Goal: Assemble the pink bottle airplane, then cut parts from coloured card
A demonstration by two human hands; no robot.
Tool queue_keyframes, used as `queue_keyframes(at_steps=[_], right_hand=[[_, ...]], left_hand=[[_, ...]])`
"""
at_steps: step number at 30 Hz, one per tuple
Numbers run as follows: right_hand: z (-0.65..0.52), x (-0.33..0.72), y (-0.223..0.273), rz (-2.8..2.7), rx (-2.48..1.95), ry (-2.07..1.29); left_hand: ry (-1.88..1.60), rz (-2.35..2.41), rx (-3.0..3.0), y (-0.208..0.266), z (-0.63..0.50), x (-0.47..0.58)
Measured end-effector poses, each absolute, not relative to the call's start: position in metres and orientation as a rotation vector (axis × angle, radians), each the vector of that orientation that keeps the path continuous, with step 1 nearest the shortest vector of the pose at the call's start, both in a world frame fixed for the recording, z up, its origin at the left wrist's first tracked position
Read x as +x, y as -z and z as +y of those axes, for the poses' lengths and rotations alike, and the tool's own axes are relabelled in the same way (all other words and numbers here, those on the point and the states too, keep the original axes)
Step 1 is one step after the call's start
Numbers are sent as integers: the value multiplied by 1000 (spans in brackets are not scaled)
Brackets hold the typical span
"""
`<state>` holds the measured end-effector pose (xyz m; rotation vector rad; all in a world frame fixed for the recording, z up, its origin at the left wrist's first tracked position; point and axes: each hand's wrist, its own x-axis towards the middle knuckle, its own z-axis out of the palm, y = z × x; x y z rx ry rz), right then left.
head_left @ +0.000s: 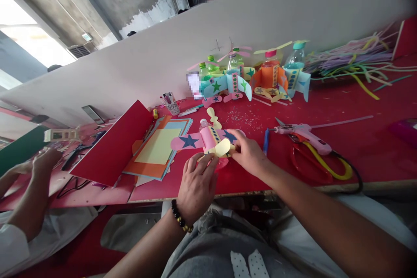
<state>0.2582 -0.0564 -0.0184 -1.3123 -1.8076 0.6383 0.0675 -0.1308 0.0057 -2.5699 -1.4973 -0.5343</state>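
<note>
In front of me on the red table lies a bottle airplane (209,138), a clear plastic bottle wrapped in pink paper. Its pink wings carry dark blue stars, and a dotted yellow strip runs along the body. My left hand (198,182) holds its near end, fingers bent at the pale yellow paper tail (223,148). From the right, my right hand (249,154) grips it beside the right wing, thumb near the tail. Part of the bottle's base is hidden by my fingers. A loose yellow paper propeller (213,117) lies just beyond the bottle's neck.
Colored paper sheets (159,147) and a red divider (112,143) stand left. At right lie a pink glue gun (308,134), yellow-red scissors (329,163) and a blue pen (266,141). Several bottle airplanes (234,80) and pipe cleaners (352,61) line the back. A co-worker's arm (35,182) is far left.
</note>
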Motion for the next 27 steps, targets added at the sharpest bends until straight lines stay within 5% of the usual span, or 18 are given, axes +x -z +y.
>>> queue_keyframes(at_steps=[5, 15, 27], right_hand=[[-57, 276, 17, -1781, -1322, -612], [-58, 286, 25, -1858, -1298, -546], [-57, 279, 41, -1986, -1250, -550]], left_hand=[[848, -1551, -2474, -18, -121, 40], [1522, -2413, -2425, 0, -117, 16], [1160, -2160, -2396, -10, -98, 48]])
